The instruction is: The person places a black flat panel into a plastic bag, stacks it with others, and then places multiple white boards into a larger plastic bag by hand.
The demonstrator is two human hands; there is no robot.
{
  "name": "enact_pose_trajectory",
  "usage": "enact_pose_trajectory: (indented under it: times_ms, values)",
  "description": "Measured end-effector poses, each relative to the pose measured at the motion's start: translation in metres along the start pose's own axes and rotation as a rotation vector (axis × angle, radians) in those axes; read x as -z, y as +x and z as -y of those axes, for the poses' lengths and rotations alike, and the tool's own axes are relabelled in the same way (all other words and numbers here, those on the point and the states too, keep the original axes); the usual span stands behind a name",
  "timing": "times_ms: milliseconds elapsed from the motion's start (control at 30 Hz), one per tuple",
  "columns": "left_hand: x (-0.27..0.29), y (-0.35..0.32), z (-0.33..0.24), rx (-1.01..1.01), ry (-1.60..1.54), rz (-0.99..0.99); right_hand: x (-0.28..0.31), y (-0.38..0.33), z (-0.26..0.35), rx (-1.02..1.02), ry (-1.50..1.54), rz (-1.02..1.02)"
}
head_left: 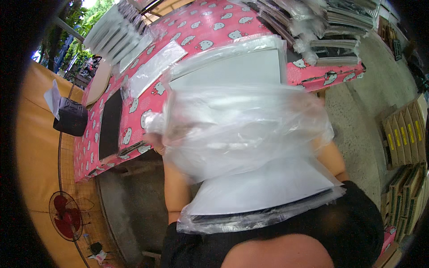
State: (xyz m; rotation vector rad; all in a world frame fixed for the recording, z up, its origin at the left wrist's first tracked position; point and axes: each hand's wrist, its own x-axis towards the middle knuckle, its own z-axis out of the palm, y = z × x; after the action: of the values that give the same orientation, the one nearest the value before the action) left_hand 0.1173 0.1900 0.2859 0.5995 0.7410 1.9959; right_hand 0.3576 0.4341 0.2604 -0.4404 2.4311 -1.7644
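A clear plastic bag [232, 120] stretches between my two hands, smeared by motion. My left hand [155, 142] is closed at the bag's left edge, beside the table's front edge. Behind the film on the right side is my right hand [311, 107]; its fingers are blurred and covered by the plastic. Against my lap and chest lies a white flat sheet [263, 190] in clear plastic, with a dark strip along its near edge. Beyond the bag, another pale flat sheet [232, 69] in clear wrap rests on the pink patterned table [192, 29].
Wrapped flat panels [118, 38] are stacked at the far left, more plastic-wrapped stacks [335, 49] at the far right. A dark panel [111, 125] lies at the table's left end. A red fan [66, 214] stands lower left; cardboard cartons [404, 138] line the right side.
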Motion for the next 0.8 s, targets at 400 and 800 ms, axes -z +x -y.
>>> enact_pose_trajectory:
  times_ms: [400,800]
  values:
    - [0.011,0.004,0.019,0.156,0.004,-0.088,-0.012,0.002,-0.046,-0.065,0.745,-0.435]
    - [0.039,0.009,0.016,0.071,0.377,0.039,0.018,0.000,0.006,-0.279,0.411,-0.722]
